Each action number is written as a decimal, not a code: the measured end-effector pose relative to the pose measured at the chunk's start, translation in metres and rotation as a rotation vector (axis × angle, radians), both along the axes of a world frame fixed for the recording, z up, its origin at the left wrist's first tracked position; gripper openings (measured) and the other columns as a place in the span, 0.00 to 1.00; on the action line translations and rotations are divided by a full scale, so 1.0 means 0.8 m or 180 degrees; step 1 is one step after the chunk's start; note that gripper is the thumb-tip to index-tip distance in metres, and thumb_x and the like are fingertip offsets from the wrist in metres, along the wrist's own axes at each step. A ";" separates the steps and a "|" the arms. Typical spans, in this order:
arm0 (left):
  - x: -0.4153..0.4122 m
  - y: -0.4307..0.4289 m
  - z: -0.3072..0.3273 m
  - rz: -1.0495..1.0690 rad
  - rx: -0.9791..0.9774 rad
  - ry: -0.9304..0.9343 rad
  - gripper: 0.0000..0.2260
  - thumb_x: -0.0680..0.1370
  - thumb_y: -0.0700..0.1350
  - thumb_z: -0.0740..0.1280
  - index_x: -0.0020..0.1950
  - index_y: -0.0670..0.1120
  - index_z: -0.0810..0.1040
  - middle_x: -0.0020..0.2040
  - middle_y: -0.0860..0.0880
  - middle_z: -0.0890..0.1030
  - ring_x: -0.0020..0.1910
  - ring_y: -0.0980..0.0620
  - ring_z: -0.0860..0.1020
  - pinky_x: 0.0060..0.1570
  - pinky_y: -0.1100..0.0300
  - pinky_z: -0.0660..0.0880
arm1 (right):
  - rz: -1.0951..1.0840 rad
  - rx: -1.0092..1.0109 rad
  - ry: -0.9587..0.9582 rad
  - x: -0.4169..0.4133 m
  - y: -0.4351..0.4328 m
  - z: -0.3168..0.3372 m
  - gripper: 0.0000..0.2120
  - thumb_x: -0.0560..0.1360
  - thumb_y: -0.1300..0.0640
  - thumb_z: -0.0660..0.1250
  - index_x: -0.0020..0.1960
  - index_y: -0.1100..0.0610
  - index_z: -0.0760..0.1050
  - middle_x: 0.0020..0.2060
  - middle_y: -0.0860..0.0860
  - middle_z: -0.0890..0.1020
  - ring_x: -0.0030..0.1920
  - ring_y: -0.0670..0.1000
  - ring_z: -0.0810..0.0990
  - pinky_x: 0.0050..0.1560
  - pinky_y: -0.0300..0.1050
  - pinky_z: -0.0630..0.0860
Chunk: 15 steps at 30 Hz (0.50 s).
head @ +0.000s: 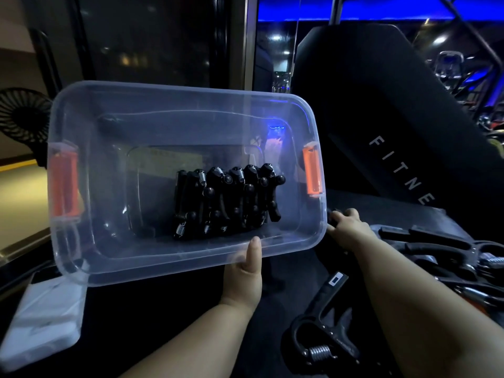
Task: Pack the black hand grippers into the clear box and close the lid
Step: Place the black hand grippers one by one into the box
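Observation:
The clear box (90, 257), with orange latches on both short sides, is tipped up so its opening faces me. Several black hand grippers (226, 200) stand packed in a row against its bottom right. My left hand (245, 276) grips the near rim, thumb inside. My right hand (347, 227) is at the box's right corner, its fingers closed around a dark object that I cannot make out. One loose hand gripper (321, 331) lies on the dark surface between my forearms. More hand grippers (447, 255) are piled at the right.
A pale translucent sheet, maybe the box lid (41, 317), lies at the lower left. A black fan (21, 115) stands at the left edge. A black padded gym machine lettered FITNE (401, 170) rises behind the box on the right.

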State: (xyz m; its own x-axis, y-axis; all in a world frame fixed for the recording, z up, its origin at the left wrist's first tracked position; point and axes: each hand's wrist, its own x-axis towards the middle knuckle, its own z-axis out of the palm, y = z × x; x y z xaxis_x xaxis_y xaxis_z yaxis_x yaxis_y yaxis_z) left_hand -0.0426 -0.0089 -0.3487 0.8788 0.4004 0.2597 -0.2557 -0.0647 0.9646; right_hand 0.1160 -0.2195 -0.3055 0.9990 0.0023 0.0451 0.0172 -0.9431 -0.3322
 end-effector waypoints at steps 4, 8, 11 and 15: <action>-0.001 -0.001 0.001 0.0008 -0.0036 0.0029 0.24 0.70 0.72 0.55 0.40 0.51 0.69 0.37 0.55 0.71 0.32 0.64 0.68 0.35 0.71 0.68 | 0.0002 0.0337 -0.0041 0.003 -0.006 0.003 0.26 0.73 0.31 0.56 0.62 0.47 0.70 0.62 0.52 0.70 0.57 0.60 0.74 0.57 0.54 0.74; -0.002 -0.001 0.002 0.0012 -0.0017 0.0040 0.24 0.70 0.69 0.55 0.38 0.47 0.69 0.34 0.50 0.69 0.34 0.56 0.69 0.38 0.64 0.68 | -0.0097 0.0800 -0.0337 0.001 -0.012 0.009 0.23 0.75 0.35 0.58 0.60 0.51 0.69 0.51 0.55 0.79 0.48 0.57 0.76 0.45 0.48 0.69; -0.004 -0.002 0.003 0.0004 -0.0020 0.0019 0.23 0.72 0.69 0.56 0.32 0.51 0.69 0.29 0.52 0.66 0.31 0.57 0.68 0.37 0.62 0.68 | -0.0292 0.1305 -0.0594 -0.009 -0.017 0.028 0.21 0.76 0.36 0.59 0.60 0.51 0.69 0.43 0.53 0.77 0.42 0.55 0.74 0.44 0.47 0.68; 0.000 -0.002 0.001 0.0087 -0.0020 0.0019 0.17 0.75 0.63 0.56 0.35 0.52 0.68 0.32 0.55 0.69 0.30 0.63 0.67 0.34 0.73 0.69 | -0.0362 0.1956 -0.1008 -0.036 -0.026 0.060 0.19 0.76 0.35 0.57 0.54 0.50 0.69 0.40 0.52 0.78 0.41 0.55 0.77 0.46 0.50 0.75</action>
